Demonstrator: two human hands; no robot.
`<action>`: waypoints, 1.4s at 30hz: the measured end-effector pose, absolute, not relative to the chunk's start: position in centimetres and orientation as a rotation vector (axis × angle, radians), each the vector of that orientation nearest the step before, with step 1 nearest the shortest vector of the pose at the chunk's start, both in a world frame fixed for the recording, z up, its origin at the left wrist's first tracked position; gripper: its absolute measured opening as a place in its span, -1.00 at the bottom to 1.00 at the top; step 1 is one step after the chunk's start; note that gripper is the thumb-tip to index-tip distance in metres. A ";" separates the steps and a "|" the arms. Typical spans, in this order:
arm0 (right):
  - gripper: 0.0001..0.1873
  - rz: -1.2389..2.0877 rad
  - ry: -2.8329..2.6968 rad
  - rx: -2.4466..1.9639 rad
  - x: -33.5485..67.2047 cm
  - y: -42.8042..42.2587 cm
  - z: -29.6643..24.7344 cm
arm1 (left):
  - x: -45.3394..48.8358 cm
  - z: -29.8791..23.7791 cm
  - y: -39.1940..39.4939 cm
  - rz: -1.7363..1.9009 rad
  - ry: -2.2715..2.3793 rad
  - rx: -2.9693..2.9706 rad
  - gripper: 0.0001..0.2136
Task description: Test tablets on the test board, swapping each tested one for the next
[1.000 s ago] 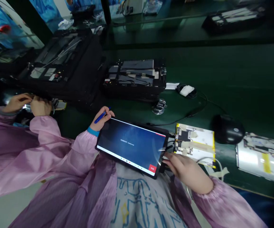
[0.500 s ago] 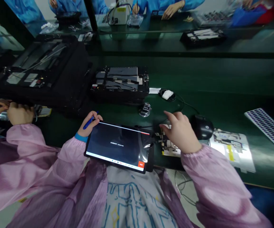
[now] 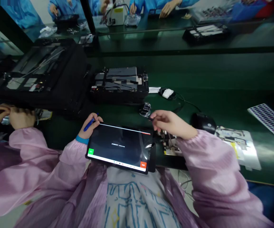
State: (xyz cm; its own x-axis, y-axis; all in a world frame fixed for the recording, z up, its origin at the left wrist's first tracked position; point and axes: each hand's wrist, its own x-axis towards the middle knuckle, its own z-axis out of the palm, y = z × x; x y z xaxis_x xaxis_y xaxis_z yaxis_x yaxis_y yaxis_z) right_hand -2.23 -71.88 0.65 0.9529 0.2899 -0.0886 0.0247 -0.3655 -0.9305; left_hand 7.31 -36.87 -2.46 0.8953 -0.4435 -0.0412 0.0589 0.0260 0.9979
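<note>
My left hand [image 3: 88,126] grips the upper left edge of a tablet [image 3: 120,144], and a blue pen [image 3: 88,124] is tucked between its fingers. The tablet lies tilted near my lap; its dark screen carries a line of text, a green button at lower left and a red one at lower right. Just off the tablet's upper right corner, my right hand [image 3: 166,123] has its fingers pinched together. A thin dark tip shows at the fingertips, too small to name. Beyond that hand stands a chrome tally counter [image 3: 145,108]. Under its wrist lies an opened device with exposed circuitry [image 3: 171,147].
Stacked tablet bodies with exposed parts [image 3: 121,82] sit ahead, beside a larger stack [image 3: 46,69] at left. To the right are a black scanner [image 3: 203,123], a metal panel [image 3: 246,147] and a label sheet [image 3: 270,122]. A co-worker's hands [image 3: 20,117] work at far left.
My right hand has moved left toward the tablet's corner, and its spread fingers have closed into a pinch. A green button has appeared on the screen. My left hand keeps its grip.
</note>
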 end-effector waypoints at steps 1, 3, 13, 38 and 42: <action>-0.72 0.236 -0.180 -1.838 -3.9 -72.2 1.2 | 7.3 -2.5 -36.9 -0.407 -0.318 1.488 -0.62; -0.64 0.142 -0.116 -1.830 -7.6 -72.3 1.8 | 7.4 -2.5 -36.9 -0.423 -0.317 1.463 -0.62; -0.86 -0.277 -0.116 -2.142 -14.5 -67.5 -2.8 | 7.8 -2.1 -37.7 -0.417 -0.297 1.457 -0.59; -0.90 -0.266 -0.075 -2.057 -13.9 -67.2 -4.2 | 7.6 -1.8 -38.3 -0.360 -0.272 1.526 -0.59; -0.91 -0.251 -0.082 -2.053 -13.9 -67.3 -4.2 | 7.8 -2.1 -38.1 -0.360 -0.275 1.514 -0.59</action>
